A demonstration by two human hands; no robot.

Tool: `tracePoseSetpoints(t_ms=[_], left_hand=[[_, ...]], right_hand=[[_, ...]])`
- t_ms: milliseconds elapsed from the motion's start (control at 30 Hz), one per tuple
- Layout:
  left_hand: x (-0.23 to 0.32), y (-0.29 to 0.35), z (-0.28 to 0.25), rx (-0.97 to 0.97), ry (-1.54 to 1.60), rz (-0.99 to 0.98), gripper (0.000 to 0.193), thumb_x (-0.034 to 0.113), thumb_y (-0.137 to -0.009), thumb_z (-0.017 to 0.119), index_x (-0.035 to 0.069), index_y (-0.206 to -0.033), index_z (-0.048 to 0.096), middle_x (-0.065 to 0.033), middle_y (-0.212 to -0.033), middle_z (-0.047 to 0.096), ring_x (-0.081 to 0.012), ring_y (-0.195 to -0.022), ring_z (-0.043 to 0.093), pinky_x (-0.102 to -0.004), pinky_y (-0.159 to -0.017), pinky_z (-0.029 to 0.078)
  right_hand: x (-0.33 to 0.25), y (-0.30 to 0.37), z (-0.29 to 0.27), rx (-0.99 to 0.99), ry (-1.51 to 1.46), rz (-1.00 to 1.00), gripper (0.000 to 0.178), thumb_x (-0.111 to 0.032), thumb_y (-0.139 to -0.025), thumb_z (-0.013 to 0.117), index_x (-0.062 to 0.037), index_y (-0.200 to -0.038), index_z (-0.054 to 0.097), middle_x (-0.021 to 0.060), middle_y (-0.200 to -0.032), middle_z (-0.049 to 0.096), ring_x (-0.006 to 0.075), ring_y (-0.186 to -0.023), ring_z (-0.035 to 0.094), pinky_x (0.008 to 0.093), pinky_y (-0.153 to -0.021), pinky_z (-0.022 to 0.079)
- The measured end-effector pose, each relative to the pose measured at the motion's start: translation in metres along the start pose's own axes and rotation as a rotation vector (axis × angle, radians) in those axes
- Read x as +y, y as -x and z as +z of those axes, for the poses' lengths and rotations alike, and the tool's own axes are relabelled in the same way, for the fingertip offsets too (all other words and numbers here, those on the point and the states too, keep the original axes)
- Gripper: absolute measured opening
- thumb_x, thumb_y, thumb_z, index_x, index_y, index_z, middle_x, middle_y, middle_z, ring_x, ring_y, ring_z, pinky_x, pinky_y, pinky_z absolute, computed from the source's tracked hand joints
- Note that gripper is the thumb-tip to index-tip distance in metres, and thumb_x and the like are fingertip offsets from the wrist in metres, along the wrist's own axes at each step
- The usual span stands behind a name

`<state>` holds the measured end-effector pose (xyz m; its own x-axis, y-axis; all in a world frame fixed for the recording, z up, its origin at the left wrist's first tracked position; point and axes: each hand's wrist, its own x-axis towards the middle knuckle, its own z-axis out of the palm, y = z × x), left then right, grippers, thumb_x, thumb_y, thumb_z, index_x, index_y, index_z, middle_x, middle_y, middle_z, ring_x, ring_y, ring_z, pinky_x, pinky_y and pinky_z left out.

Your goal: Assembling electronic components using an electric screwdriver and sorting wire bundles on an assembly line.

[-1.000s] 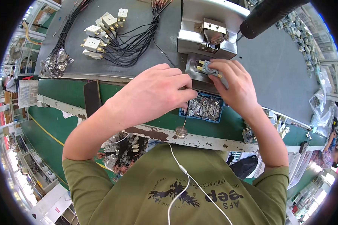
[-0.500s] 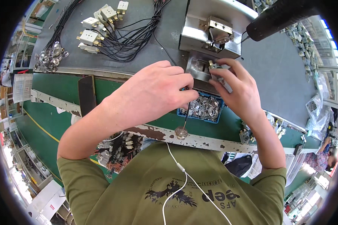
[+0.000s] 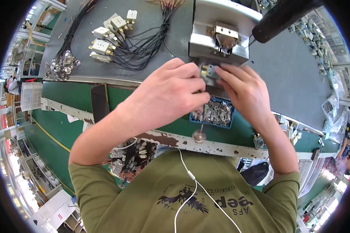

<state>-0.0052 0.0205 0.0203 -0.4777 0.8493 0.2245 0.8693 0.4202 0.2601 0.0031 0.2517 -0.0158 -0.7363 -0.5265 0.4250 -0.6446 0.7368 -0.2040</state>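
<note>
My left hand [image 3: 171, 89] is closed in a pinch around a thin black wire, and a round metal cap [image 3: 199, 136] dangles from the wire below it. A small grey block with brass tabs [image 3: 210, 70] lies on the metal fixture [image 3: 212, 82] in front of the press. The fingers of my right hand [image 3: 245, 87] are pressed together on the block's right side. The left fingertips are close to the block's left end; the wire's upper end is hidden by the hand. Just below both hands sits a blue tray [image 3: 231, 123] of small metal parts.
A metal press [image 3: 221, 52] stands behind the hands, with a black cylinder [image 3: 286, 19] slanting in at upper right. White connectors [image 3: 102, 46] on black wires lie left, beside a bundle with round metal caps [image 3: 63, 65]. Grey parts [image 3: 317, 52] line the right edge.
My right hand has brought the block leftward and down onto the fixture, turning it level. My left hand stays on the wire, with the cap still hanging. The whole view has shifted slightly.
</note>
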Motion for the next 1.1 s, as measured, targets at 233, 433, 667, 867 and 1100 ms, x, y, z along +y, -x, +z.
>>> tracePoseSetpoints(t_ms=[233, 433, 667, 867, 1100], left_hand=[[-0.009, -0.019, 0.007, 0.118, -0.054, -0.037, 0.020, 0.021, -0.076, 0.071, 0.010, -0.089, 0.062, -0.0023, -0.080, 0.056, -0.0200, -0.081, 0.060, -0.0336, -0.073, 0.049], [-0.038, -0.009, 0.009, 0.068, 0.356, -0.012, 0.020, 0.018, -0.083, 0.068, 0.009, -0.101, 0.066, -0.0066, -0.078, 0.059, -0.0269, -0.078, 0.061, -0.0381, -0.069, 0.049], [-0.049, -0.010, 0.005, -0.167, 0.415, 0.056, 0.021, 0.011, -0.085, 0.062, 0.009, -0.105, 0.065, -0.0104, -0.085, 0.065, -0.0317, -0.081, 0.062, -0.0398, -0.072, 0.051], [-0.037, -0.014, 0.018, 0.097, 0.186, -0.077, 0.017, 0.013, -0.085, 0.065, 0.009, -0.101, 0.064, -0.0073, -0.082, 0.062, -0.0283, -0.080, 0.062, -0.0391, -0.068, 0.050], [-0.012, -0.036, 0.020, 0.179, 0.028, 0.020, 0.017, 0.019, -0.081, 0.066, 0.014, -0.097, 0.066, -0.0020, -0.071, 0.054, -0.0199, -0.070, 0.061, -0.0343, -0.059, 0.049]], right_hand=[[-0.050, 0.018, -0.045, -0.282, -0.666, 0.516, 0.031, 0.002, -0.081, 0.066, 0.0011, -0.111, 0.064, 0.0137, -0.089, 0.066, 0.0198, -0.073, 0.065, 0.0324, -0.068, 0.052], [0.003, 0.001, -0.054, -0.548, -0.899, 0.565, 0.026, -0.002, -0.085, 0.060, -0.0030, -0.111, 0.065, 0.0115, -0.076, 0.062, 0.0252, -0.064, 0.061, 0.0326, -0.058, 0.049], [-0.004, 0.004, -0.050, -0.543, -0.354, 0.175, 0.025, -0.011, -0.086, 0.064, -0.0066, -0.111, 0.068, 0.0128, -0.069, 0.065, 0.0210, -0.061, 0.063, 0.0318, -0.056, 0.048], [0.009, 0.039, -0.023, -0.004, -0.866, 0.303, 0.037, 0.018, -0.085, 0.054, 0.0045, -0.119, 0.052, 0.0188, -0.124, 0.056, 0.0218, -0.103, 0.064, 0.0327, -0.090, 0.053], [0.006, 0.044, -0.027, 0.030, -0.724, 0.267, 0.037, 0.016, -0.085, 0.058, 0.0037, -0.119, 0.049, 0.0200, -0.122, 0.058, 0.0218, -0.102, 0.065, 0.0318, -0.088, 0.053]])
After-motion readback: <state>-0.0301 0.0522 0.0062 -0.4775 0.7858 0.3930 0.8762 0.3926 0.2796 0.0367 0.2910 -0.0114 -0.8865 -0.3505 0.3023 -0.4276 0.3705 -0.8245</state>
